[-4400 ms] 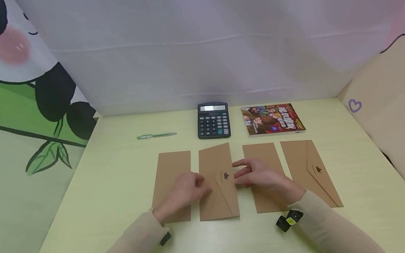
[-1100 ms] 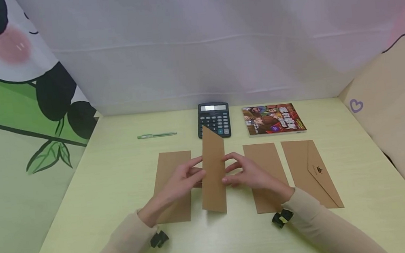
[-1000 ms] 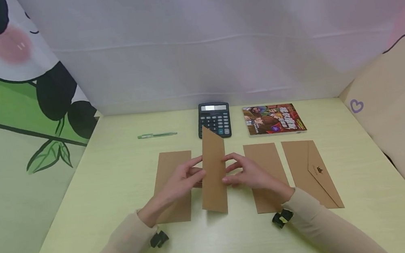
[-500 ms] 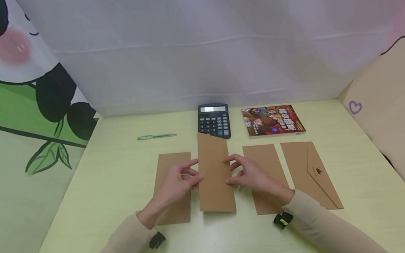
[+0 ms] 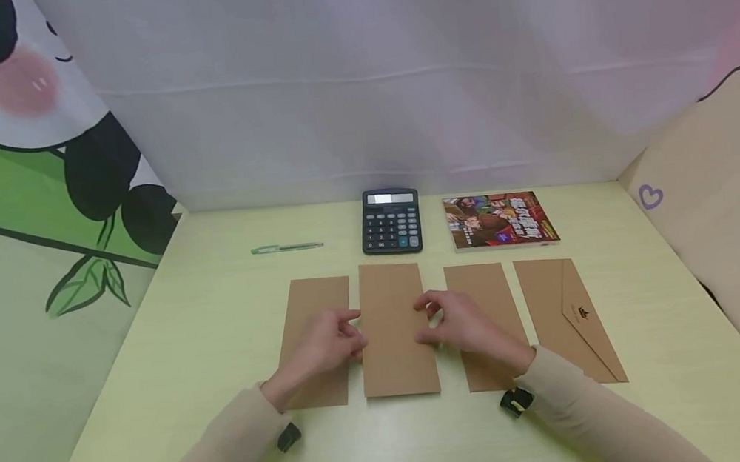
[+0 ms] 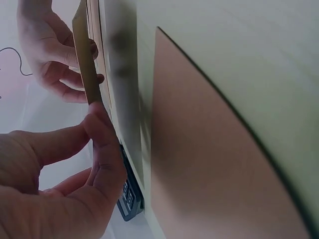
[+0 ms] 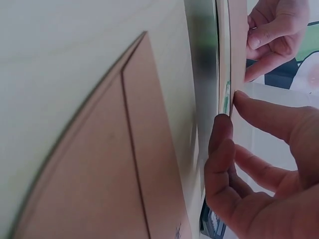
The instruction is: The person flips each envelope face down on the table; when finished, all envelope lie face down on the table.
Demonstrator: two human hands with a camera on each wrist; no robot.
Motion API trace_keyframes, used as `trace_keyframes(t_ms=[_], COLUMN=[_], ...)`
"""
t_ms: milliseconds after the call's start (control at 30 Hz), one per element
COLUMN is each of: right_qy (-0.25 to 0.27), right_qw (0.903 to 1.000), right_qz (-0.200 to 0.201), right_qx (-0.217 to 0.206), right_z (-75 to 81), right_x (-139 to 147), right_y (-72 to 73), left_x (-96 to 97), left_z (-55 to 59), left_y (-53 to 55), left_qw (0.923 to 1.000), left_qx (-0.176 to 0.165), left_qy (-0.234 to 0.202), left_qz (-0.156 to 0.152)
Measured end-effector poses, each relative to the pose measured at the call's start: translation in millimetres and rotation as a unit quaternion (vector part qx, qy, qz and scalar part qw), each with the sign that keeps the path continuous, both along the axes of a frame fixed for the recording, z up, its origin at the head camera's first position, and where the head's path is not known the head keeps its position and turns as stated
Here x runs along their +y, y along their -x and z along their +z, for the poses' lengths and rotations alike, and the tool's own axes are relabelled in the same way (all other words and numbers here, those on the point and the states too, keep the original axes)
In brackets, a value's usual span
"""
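A plain brown envelope (image 5: 395, 333), blank face up, is held just above the table between my two hands. My left hand (image 5: 323, 343) pinches its left edge between thumb and fingers; in the left wrist view the envelope (image 6: 83, 55) appears edge-on. The right edge is pinched by my right hand (image 5: 462, 322). Beneath my left hand lies another brown envelope (image 5: 309, 296), blank side up. A third, also blank (image 5: 475, 277), lies partly hidden under my right hand. The rightmost envelope (image 5: 543, 296) shows its flap and a small black crown print.
Along the back of the table (image 5: 176, 369) lie a green pen (image 5: 287, 248), a dark calculator (image 5: 391, 221) and a book (image 5: 500, 220) with a colourful cover. A pale cloth (image 5: 365, 112) hangs behind them.
The held envelope had its flap side up 4.4 seconds ago. It was then raised and turned on edge, and has since swung to blank side up and come down towards the table.
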State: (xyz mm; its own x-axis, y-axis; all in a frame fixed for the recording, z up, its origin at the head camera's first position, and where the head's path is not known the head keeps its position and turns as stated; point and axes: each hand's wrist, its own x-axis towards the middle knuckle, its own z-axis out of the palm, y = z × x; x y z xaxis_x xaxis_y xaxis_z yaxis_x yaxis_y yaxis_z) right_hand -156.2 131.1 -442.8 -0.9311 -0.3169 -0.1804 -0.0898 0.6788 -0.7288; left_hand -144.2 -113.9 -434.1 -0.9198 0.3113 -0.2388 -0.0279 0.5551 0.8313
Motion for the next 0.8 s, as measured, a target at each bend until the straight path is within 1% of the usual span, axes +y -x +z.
trace_keyframes(t_ms=[133, 300, 400, 533, 667, 800], right_qy=[-0.022, -0.036, -0.047, -0.06, -0.072, -0.077], right_qw=[0.9997, 0.9993, 0.9989, 0.9981, 0.9974, 0.9969], right_qz=[-0.004, -0.002, 0.001, 0.002, 0.005, 0.011], right_qx=[-0.003, 0.001, -0.001, -0.011, -0.009, -0.007], right_z=[-1.8, -4.7, -4.6, -3.3, -3.5, -6.8], right_x=[-0.8, -2.4, -4.2, -6.4, -7.3, -7.6], right_y=[0.3, 0.5, 0.1, 0.1, 1.6, 2.9], left_x=[2.3, 4.7, 5.3, 5.7, 5.3, 5.7], left_z=[-4.4, -8.2, -9.3, -10.8, -11.1, -10.4], left_y=[3.5, 4.8, 4.2, 3.5, 3.3, 2.7], left_qw=[0.9999, 0.9998, 0.9995, 0.9987, 0.9976, 0.9964], left_qx=[-0.008, -0.015, -0.014, -0.026, -0.039, -0.044], left_qy=[0.006, 0.014, 0.026, 0.043, 0.055, 0.069], left_qz=[0.0, -0.001, -0.009, -0.014, -0.017, -0.021])
